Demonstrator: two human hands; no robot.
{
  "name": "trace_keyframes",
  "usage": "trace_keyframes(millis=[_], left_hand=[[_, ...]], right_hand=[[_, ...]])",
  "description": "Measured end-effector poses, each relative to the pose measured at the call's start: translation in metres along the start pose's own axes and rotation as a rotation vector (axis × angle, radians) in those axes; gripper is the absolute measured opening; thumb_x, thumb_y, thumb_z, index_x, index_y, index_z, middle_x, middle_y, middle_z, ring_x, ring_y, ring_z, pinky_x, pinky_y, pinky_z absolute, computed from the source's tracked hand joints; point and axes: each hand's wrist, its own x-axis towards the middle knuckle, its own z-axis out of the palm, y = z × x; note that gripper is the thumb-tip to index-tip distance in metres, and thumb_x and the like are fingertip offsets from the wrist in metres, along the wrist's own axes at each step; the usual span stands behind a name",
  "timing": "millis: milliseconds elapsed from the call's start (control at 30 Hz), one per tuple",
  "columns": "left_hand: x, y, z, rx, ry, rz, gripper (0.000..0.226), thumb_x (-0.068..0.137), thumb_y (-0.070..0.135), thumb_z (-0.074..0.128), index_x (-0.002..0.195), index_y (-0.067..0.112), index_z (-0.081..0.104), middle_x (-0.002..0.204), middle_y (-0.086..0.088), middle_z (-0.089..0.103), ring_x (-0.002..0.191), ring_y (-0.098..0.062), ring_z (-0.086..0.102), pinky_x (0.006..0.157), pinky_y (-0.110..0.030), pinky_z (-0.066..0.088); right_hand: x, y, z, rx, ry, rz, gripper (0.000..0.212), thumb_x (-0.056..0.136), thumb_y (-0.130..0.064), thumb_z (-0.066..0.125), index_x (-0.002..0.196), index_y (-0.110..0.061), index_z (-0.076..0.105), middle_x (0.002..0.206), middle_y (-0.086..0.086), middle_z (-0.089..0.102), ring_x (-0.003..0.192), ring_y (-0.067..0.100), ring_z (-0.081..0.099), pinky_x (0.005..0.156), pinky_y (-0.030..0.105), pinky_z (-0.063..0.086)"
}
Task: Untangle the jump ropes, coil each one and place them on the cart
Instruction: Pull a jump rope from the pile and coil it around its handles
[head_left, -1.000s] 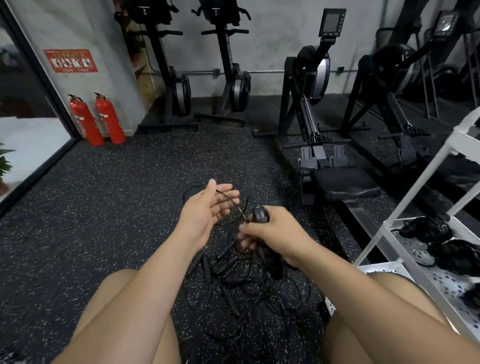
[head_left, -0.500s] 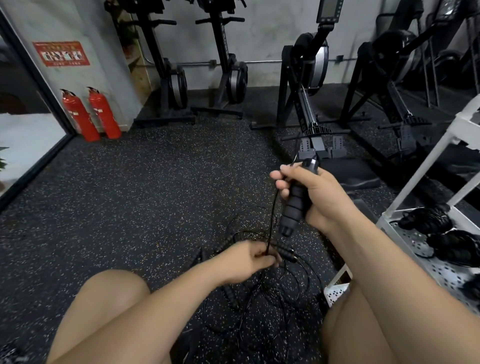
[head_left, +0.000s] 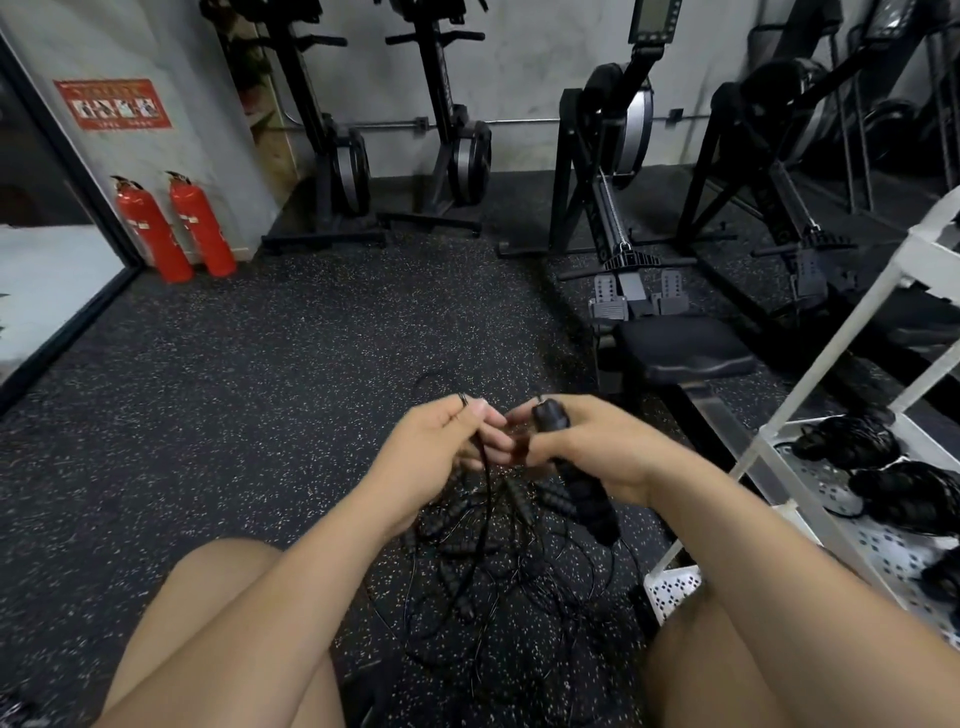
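The black ribbed foam jump rope handle (head_left: 589, 493) sits just right of the frame's centre, gripped by the right hand (head_left: 597, 447), whose fingers are wrapped fully round its upper part. Its long axis runs on a slant, the cap end pointing up and left towards the other hand and the free end hanging down and right below the palm. Just beside that cap, almost touching, the left hand (head_left: 441, 447) has its fingers curled round a thin black cord (head_left: 483, 467), which loops over its top and drops straight down. Directly below both hands, between the bare knees, lies the tangle of black jump ropes (head_left: 493, 566), a loose heap of cords and spare handles on the dark speckled rubber floor (head_left: 234, 415). So the heap is underneath, and the rope being freed must, in my judgement, be drawn upward and apart out of it. The white perforated metal cart (head_left: 883, 551) stands at the right edge, nearer the right hand, with black coiled ropes (head_left: 852, 441) already on its shelf. Half a second ago the right hand held the handle raised high while the left pinched cord low in the heap; now the hands have met at mid-height.
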Motion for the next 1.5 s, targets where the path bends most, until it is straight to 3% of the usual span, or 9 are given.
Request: trace_keyframes(millis=[300, 433, 567, 700, 833, 1033, 1167, 1267, 1500], left_hand=[[0.021, 0.006, -0.023, -0.426, 0.201, -0.038, 0.034, 0.116, 0.031, 0.046, 0.12, 0.005, 0.069, 0.109, -0.012, 0.082, 0.095, -0.019, 0.079, 0.074, -0.029, 0.052], [0.029, 0.002, -0.022, -0.508, 0.195, -0.075, 0.033, 0.116, 0.031, 0.046, 0.12, 0.007, 0.068, 0.11, -0.011, 0.081, 0.095, -0.016, 0.079, 0.07, -0.026, 0.05], [0.031, 0.0, -0.015, -0.541, 0.168, -0.048, 0.034, 0.115, 0.034, 0.046, 0.119, 0.009, 0.069, 0.114, -0.011, 0.079, 0.101, -0.017, 0.077, 0.073, -0.027, 0.05], [0.033, -0.003, -0.006, -0.441, 0.221, -0.01, 0.034, 0.11, 0.044, 0.056, 0.116, 0.018, 0.078, 0.121, -0.001, 0.075, 0.111, -0.014, 0.069, 0.094, -0.038, 0.056], [0.027, -0.005, 0.0, -0.177, 0.295, 0.022, 0.029, 0.103, 0.057, 0.062, 0.112, 0.032, 0.073, 0.108, 0.005, 0.071, 0.097, -0.013, 0.065, 0.09, -0.042, 0.056], [0.008, -0.008, 0.018, 0.034, -0.049, 0.03, 0.016, 0.107, 0.037, 0.062, 0.103, 0.032, 0.076, 0.101, 0.004, 0.081, 0.099, -0.026, 0.074, 0.096, -0.047, 0.053], [0.006, -0.012, 0.025, -0.025, -0.063, 0.081, 0.012, 0.107, 0.018, 0.066, 0.112, 0.017, 0.077, 0.079, 0.013, 0.075, 0.075, 0.0, 0.065, 0.08, -0.019, 0.048], [0.008, -0.013, 0.023, -0.023, -0.011, 0.123, 0.01, 0.104, 0.021, 0.071, 0.105, 0.022, 0.081, 0.096, 0.003, 0.081, 0.086, -0.003, 0.068, 0.084, -0.021, 0.05], [0.02, -0.018, 0.015, 0.243, -0.013, 0.017, 0.015, 0.097, 0.024, 0.071, 0.086, 0.03, 0.081, 0.069, 0.009, 0.062, 0.061, -0.011, 0.047, 0.062, -0.033, 0.033]], right_hand=[[0.005, 0.008, 0.037, -0.185, -0.013, -0.115, 0.016, 0.087, -0.017, 0.088, 0.101, -0.02, 0.082, 0.095, -0.002, 0.082, 0.081, 0.008, 0.071, 0.088, 0.034, 0.056], [0.006, 0.005, 0.049, -0.147, 0.046, -0.223, 0.023, 0.087, -0.027, 0.091, 0.107, -0.024, 0.08, 0.103, -0.004, 0.083, 0.104, 0.022, 0.078, 0.105, 0.039, 0.058], [0.007, 0.002, 0.052, -0.043, 0.193, -0.275, 0.013, 0.089, -0.015, 0.089, 0.098, -0.015, 0.08, 0.084, 0.003, 0.081, 0.075, 0.011, 0.072, 0.078, 0.025, 0.057], [0.007, 0.0, 0.051, 0.044, 0.17, -0.21, 0.012, 0.091, -0.009, 0.085, 0.096, -0.003, 0.075, 0.07, 0.003, 0.069, 0.065, 0.012, 0.062, 0.066, 0.02, 0.051], [0.004, -0.009, 0.036, 0.185, 0.196, -0.199, 0.015, 0.091, -0.004, 0.082, 0.101, 0.003, 0.073, 0.081, 0.01, 0.075, 0.071, 0.015, 0.069, 0.067, 0.026, 0.054], [-0.003, -0.015, 0.014, 0.353, 0.248, -0.211, 0.011, 0.094, -0.001, 0.077, 0.099, -0.005, 0.069, 0.089, 0.018, 0.077, 0.077, 0.024, 0.072, 0.066, 0.033, 0.054], [-0.006, -0.015, 0.009, 0.321, 0.244, -0.214, 0.01, 0.095, 0.0, 0.076, 0.1, -0.003, 0.067, 0.097, 0.024, 0.079, 0.079, 0.023, 0.073, 0.069, 0.034, 0.055], [-0.005, -0.016, 0.01, 0.321, 0.24, -0.228, 0.011, 0.095, 0.0, 0.076, 0.101, -0.002, 0.066, 0.1, 0.027, 0.078, 0.081, 0.025, 0.073, 0.068, 0.032, 0.054], [-0.007, -0.02, 0.013, 0.348, 0.325, -0.318, 0.015, 0.094, 0.003, 0.075, 0.096, -0.004, 0.063, 0.097, 0.025, 0.079, 0.082, 0.029, 0.075, 0.072, 0.038, 0.054]])
